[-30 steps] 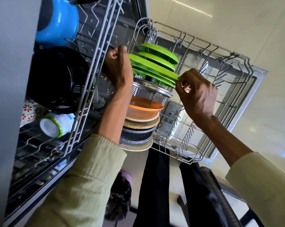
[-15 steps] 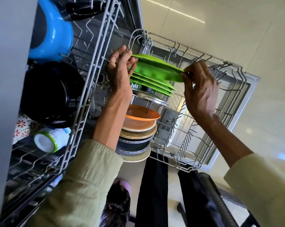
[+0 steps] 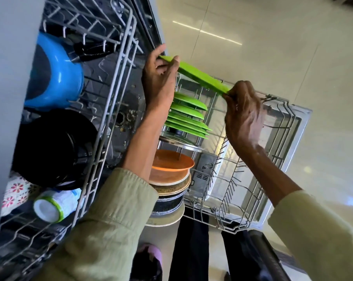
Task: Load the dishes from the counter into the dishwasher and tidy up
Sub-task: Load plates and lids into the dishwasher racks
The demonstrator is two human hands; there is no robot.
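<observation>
In the head view, two hands are seen over the lower rack [image 3: 252, 191] of the open dishwasher. One green plate [image 3: 200, 77] is held between them, lifted clear above the rack: its left edge is pinched by the left hand [image 3: 158, 82], thumb on one face and fingers on the other, and its right edge is gripped by the curled fingers of the right hand [image 3: 243, 114]. Below the lifted plate, a row of green plates [image 3: 188, 116] is stood on edge in the rack; about five or six can be counted, though the exact number cannot be told where they overlap. Nearer, one glass lid [image 3: 179, 144] with a dark knob is racked, then one orange plate [image 3: 171, 164], and behind it roughly four more plates [image 3: 169, 193] in tan, speckled, dark and white.

In the upper rack [image 3: 114, 82], at the left, one blue pot [image 3: 56, 74], one black pan [image 3: 52, 147] and one white bottle with a green ring [image 3: 49, 205] are held.

Against half a second ago, the held plate is raised higher and is well apart from the racked green row, where earlier it sat just above it. Both hands are raised with it, and the camera is moved closer.
</observation>
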